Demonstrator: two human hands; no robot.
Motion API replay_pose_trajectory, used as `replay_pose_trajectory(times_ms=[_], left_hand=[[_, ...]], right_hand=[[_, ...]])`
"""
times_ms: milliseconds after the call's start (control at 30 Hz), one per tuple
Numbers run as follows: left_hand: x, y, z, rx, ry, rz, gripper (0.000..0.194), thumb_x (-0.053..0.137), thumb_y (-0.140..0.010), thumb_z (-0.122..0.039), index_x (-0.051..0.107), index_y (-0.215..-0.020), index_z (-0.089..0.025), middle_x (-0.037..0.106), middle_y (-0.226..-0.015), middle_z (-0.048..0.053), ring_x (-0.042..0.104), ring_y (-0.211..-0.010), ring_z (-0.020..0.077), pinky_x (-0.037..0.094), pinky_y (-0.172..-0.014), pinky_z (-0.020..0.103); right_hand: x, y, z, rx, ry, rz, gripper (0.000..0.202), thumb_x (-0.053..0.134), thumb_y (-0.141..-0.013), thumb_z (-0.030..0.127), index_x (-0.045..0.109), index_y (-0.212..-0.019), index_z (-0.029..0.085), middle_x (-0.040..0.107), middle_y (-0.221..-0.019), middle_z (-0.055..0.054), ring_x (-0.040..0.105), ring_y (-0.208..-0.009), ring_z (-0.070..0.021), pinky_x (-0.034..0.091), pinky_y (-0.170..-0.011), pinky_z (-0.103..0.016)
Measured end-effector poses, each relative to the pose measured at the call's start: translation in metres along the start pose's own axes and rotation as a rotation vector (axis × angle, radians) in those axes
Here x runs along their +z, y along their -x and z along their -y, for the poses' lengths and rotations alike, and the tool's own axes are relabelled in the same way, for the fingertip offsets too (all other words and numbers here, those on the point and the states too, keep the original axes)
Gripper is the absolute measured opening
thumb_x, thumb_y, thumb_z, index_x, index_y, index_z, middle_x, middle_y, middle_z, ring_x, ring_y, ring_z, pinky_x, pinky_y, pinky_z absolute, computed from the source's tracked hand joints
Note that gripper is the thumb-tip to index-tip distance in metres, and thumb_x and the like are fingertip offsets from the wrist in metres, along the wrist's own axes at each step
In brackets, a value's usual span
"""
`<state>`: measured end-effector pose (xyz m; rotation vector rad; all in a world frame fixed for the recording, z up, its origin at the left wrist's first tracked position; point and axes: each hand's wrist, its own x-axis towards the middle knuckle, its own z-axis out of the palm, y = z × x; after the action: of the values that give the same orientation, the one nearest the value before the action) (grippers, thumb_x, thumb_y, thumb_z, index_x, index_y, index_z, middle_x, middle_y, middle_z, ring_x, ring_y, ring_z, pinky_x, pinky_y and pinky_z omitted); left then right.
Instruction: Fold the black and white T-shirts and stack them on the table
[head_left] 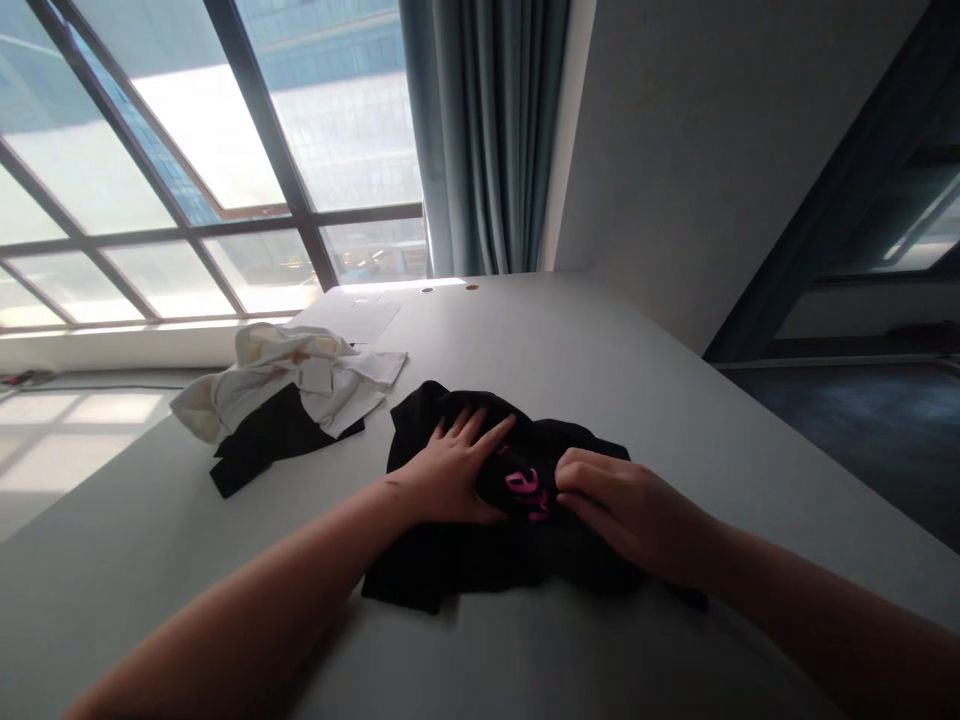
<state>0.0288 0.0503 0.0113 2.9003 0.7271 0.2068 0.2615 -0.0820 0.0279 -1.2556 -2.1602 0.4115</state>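
A black garment with pink lettering lies bunched on the white table, right in front of me. Across its left part my left hand rests flat, fingers spread and pressing on the cloth. My right hand is closed at the right of the pink letters, its fingertips pinching the black fabric. Part of the lettering is hidden, and I cannot tell exactly what kind of garment it is.
White clothing lies in a heap at the left of the table, with a folded black cloth against its front. Behind it is a flat white sheet. Windows and a curtain stand beyond the far edge.
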Motion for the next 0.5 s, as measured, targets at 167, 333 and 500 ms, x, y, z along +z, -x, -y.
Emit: replay_pose_trajectory(times_ms=[167,333,500], left_hand=[[-0.029,0.004,-0.038,0.016,0.018,0.03,0.042,0.065,-0.093,-0.032,0.064,-0.135,-0.031,0.072,-0.132,0.006,0.073,-0.111,0.0285,0.057,-0.094,0.039],[-0.074,0.017,-0.026,-0.256,-0.12,-0.179,0.048,0.06,-0.086,-0.021,0.063,-0.133,-0.033,0.079,-0.111,0.001,0.075,-0.097,0.0281,0.058,-0.082,0.038],[-0.151,0.027,0.023,-0.48,-0.141,-0.648,0.037,0.048,-0.097,-0.031,0.062,-0.131,-0.031,0.076,-0.115,0.0,0.071,-0.107,0.0275,0.057,-0.092,0.04]], right_hand=[[-0.006,0.009,0.009,-0.079,-0.111,-0.122,0.023,0.043,-0.109,0.038,0.059,-0.099,0.025,0.068,-0.097,-0.008,0.065,-0.082,-0.0182,0.054,-0.075,-0.031],[0.001,0.008,-0.043,-0.04,0.046,-0.055,0.027,0.044,-0.108,0.041,0.062,-0.105,0.021,0.063,-0.07,0.0,0.054,-0.055,-0.0135,0.041,-0.057,-0.026],[0.015,0.005,-0.056,-0.016,0.141,0.246,0.025,0.05,-0.104,0.031,0.073,-0.108,0.021,0.07,-0.075,-0.002,0.063,-0.062,-0.0151,0.043,-0.066,-0.026]])
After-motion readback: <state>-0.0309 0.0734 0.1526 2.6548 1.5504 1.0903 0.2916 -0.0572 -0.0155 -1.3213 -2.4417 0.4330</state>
